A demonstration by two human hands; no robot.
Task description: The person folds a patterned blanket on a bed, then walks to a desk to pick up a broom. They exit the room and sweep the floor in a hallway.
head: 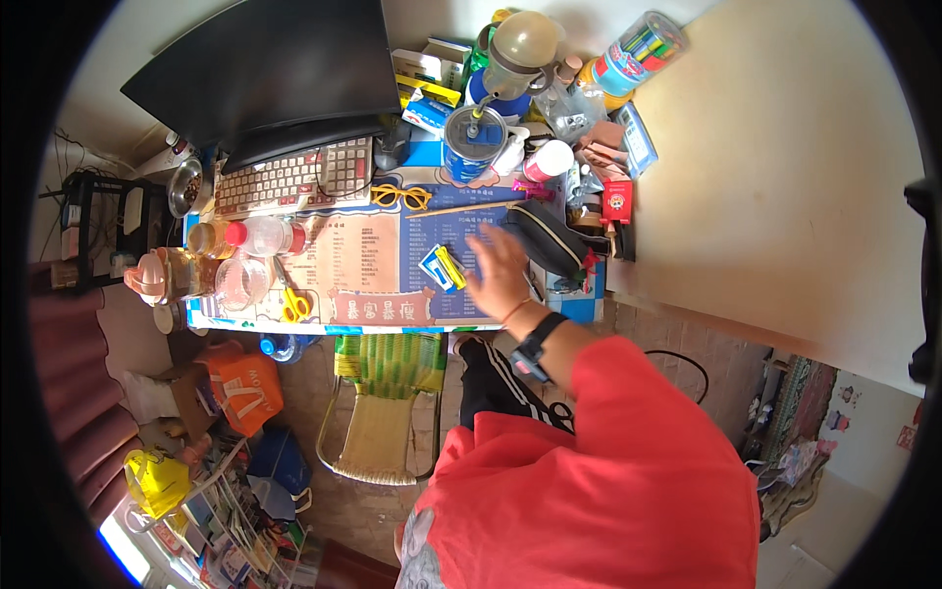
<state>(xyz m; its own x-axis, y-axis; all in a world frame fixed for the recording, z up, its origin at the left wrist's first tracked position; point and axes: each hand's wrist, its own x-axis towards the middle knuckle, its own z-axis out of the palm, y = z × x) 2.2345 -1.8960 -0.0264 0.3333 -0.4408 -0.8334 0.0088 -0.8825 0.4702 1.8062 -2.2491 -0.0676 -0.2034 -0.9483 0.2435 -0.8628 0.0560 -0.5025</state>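
My right hand (499,274) is over the desk mat (360,254), slightly blurred, fingers apart and holding nothing. Just left of its thumb lie small flat packets, one yellow (451,266) and one blue and white (436,271). To the right of my fingers rests a black zippered pouch (548,239) with a red tassel. A thin wooden stick (464,210) lies beyond my fingertips, close to yellow-framed glasses (401,196). Yellow-handled scissors (294,303) are farther left, beside a clear plastic jar (243,283). My left hand is out of view.
A monitor (272,73) and keyboard (294,177) occupy the back left. Bottles and jars (268,237) crowd the left end. A blue lidded tumbler (471,158), boxes and a marker tub (640,55) fill the back right. A woven chair (386,427) stands at the front edge.
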